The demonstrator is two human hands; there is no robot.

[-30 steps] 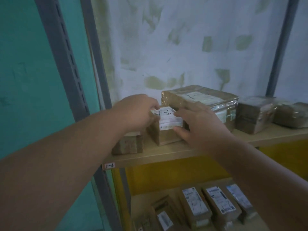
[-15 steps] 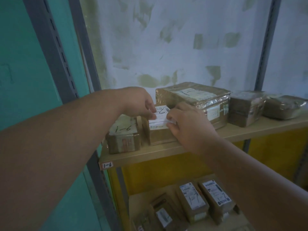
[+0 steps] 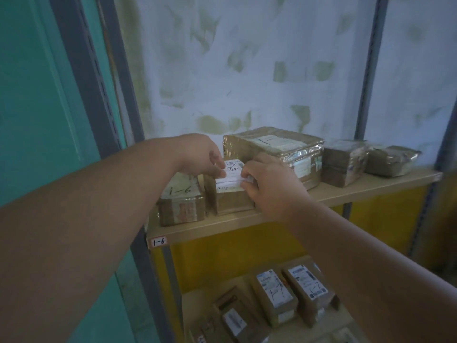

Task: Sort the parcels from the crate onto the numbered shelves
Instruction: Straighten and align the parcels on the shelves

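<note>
A small brown parcel point(image 3: 231, 198) with a white handwritten label stands on the wooden shelf point(image 3: 247, 225) tagged 1-6 point(image 3: 159, 241). My left hand point(image 3: 205, 155) pinches the parcel's top left edge with thumb and fingertips. My right hand point(image 3: 269, 181) grips its top right edge, fingers curled over the label. Left of it sits another brown parcel point(image 3: 181, 205) marked 1-6. A larger taped parcel point(image 3: 277, 149) lies just behind and to the right.
Two more brown parcels point(image 3: 343, 164) point(image 3: 390, 160) lie further right on the same shelf. The lower shelf point(image 3: 197, 297) carries several labelled parcels point(image 3: 274, 298). A grey upright point(image 3: 118, 95) and a teal wall point(image 3: 37, 95) bound the left side.
Both hands stayed on the small parcel, sliding toward its top edges. The left forearm shifted, uncovering the 1-6 parcel beside it. The camera view moved slightly.
</note>
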